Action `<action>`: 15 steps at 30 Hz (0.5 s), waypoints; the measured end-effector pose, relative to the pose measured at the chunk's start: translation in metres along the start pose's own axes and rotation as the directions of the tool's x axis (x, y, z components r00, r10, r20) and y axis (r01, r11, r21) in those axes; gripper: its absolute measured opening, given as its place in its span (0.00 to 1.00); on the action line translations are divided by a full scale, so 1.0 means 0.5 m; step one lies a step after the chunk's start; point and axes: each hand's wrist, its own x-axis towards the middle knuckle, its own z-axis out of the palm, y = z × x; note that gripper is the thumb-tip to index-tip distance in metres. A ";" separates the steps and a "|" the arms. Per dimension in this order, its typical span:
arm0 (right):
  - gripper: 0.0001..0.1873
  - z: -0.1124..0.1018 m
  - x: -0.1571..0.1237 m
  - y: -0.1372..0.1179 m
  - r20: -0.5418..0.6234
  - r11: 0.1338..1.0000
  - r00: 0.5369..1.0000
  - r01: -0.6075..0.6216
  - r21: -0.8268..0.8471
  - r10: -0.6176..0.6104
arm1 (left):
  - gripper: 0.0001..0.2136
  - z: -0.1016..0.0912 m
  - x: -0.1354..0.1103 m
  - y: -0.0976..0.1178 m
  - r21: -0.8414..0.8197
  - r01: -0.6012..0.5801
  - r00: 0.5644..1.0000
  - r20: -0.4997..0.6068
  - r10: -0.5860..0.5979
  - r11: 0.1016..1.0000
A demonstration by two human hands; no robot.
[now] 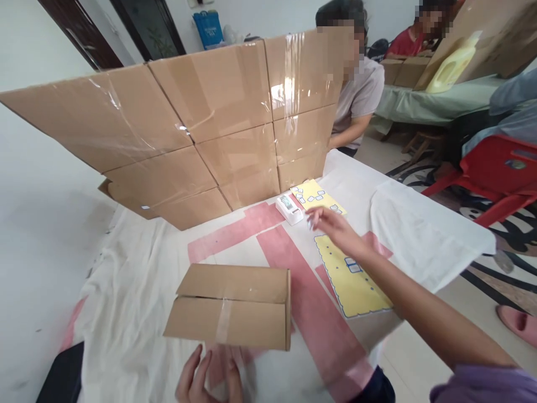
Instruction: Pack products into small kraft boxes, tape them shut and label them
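White device [289, 210], label [287, 202] illegible, right grip [333, 225] half-curled, contents unclear, left grip [200, 383] spread empty beside cardboard box [251, 322]

Your hands [210, 380] [335, 225]: two
Carton [229, 310] in front of you: one
Yellow sheets [318, 196] [350, 285]: two
White device [289, 209]: one
Red chair [503, 174]: one

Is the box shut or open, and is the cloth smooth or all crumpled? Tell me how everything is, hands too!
Box: flaps closed, taped.
Cardboard screen: standing up.
Cloth: crumpled at the left.
Larger yellow sheet: flat, partly hidden by the forearm.
Small white object: resting on the table.
Left hand: fingers apart, near the box.
Right hand: fingers bent; can't tell if holding anything.
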 end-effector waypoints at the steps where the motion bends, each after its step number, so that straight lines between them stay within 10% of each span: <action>1: 0.09 0.020 -0.058 -0.012 0.105 0.996 0.994 -0.005 0.088 -0.004 | 0.20 -0.001 0.006 -0.002 -0.016 -0.001 1.000 -0.005 0.001 1.000; 6: 0.10 0.113 -0.229 -0.020 0.348 0.982 0.937 -0.050 0.183 -0.017 | 0.22 -0.014 0.032 0.011 -0.105 0.028 1.000 0.008 -0.027 0.994; 15: 0.13 0.166 -0.242 0.021 0.266 0.960 0.964 -0.054 0.276 -0.022 | 0.22 -0.053 0.029 0.027 -0.092 0.004 0.999 -0.034 -0.007 0.996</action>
